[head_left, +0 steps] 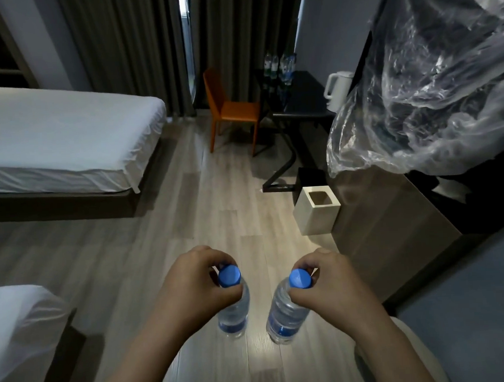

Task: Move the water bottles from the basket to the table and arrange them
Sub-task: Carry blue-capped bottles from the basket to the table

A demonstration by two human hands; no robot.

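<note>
My left hand grips one clear water bottle by its blue cap and neck. My right hand holds a second water bottle the same way. Both bottles hang upright above the wooden floor, close in front of me. Far ahead, a dark table stands by the curtains with several water bottles on its far end. No basket is visible.
An orange chair stands left of the table and a white kettle sits on its near end. A cream bin rests by a cabinet on the right. A plastic bag hangs at upper right. Beds line the left.
</note>
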